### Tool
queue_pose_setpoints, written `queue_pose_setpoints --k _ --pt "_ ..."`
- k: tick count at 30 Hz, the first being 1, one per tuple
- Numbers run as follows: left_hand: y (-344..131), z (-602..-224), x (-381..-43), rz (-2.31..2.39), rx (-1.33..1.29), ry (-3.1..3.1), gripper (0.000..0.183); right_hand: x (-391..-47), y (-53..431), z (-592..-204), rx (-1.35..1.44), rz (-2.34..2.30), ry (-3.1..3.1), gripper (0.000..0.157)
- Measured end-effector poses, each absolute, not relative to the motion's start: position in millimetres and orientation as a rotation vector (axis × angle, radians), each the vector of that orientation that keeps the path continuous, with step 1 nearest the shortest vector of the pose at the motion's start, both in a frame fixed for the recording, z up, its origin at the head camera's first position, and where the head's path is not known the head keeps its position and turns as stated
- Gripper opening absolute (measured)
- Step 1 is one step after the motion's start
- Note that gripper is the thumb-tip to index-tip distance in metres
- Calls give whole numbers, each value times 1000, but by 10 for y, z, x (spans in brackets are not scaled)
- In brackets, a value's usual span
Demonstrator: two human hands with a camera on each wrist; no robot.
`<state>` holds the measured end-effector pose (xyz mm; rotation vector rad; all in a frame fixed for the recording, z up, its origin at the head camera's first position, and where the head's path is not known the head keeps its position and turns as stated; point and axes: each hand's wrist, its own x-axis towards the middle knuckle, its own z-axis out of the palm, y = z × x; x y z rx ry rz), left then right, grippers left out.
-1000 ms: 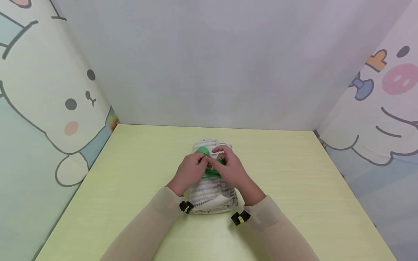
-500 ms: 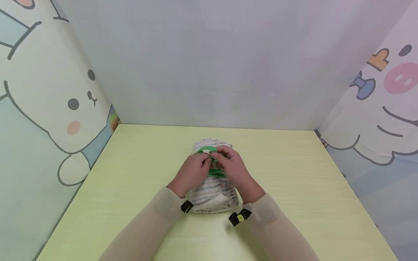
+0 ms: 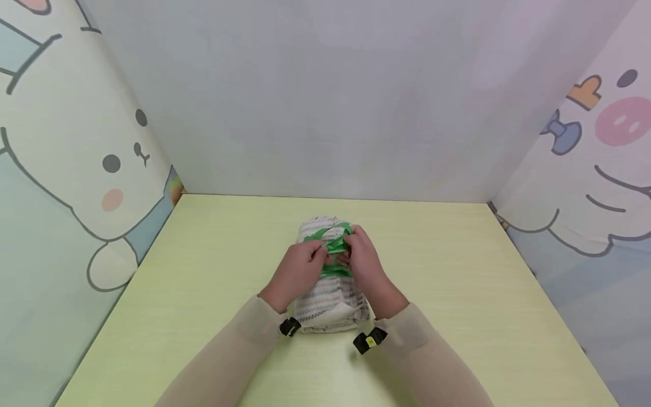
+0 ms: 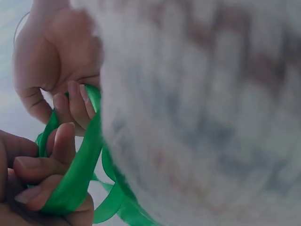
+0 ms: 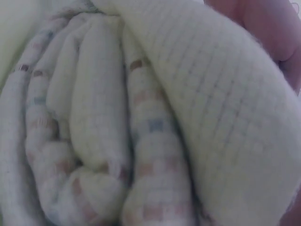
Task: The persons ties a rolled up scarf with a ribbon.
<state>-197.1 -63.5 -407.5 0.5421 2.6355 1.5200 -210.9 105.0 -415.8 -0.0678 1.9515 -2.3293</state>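
Observation:
A bundle of folded whitish cloth [image 3: 328,305] with woven coloured bands lies on the table, a green ribbon [image 3: 335,271] wrapped across its middle. My left hand [image 3: 300,268] pinches the ribbon between thumb and fingers above the bundle. On the other side, my right hand [image 3: 365,264] grips another part of it, and a loop of ribbon stands up between the two. The left wrist view shows the green ribbon [image 4: 77,174] running through curled fingers of both hands, beside the blurred cloth [image 4: 197,113]. Cloth folds [image 5: 101,99] fill most of the right wrist view.
The pale yellow table [image 3: 458,271] extends around the bundle on all sides. A grey backdrop [image 3: 325,113] rises at its far edge, with cartoon-printed panels [image 3: 56,186] at the left and right. Black devices [image 3: 370,340] sit at both wrists.
My fingers have shifted on the ribbon; the right hand has turned and drawn slightly away from the left. More of the green loop shows between them. The bundle has stayed in place.

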Motion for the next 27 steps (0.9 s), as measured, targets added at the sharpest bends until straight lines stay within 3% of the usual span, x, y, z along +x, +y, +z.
queue_pose_setpoints --k 8,13,17,27 --pt "-647 -4100 -1965 1616 543 2578 31 -2131 1038 -4161 149 -2260 2046 44" --pt "-670 -4090 -1961 1722 497 2530 33 -2102 1086 -4211 -179 -2171 2230 40" --pt "-693 -4088 -1963 1737 475 2525 33 -2074 1129 -4257 -482 -2028 2393 47" --pt "-694 -4114 -1960 1751 451 2570 33 -2053 1101 -4280 -339 -1757 2619 9"
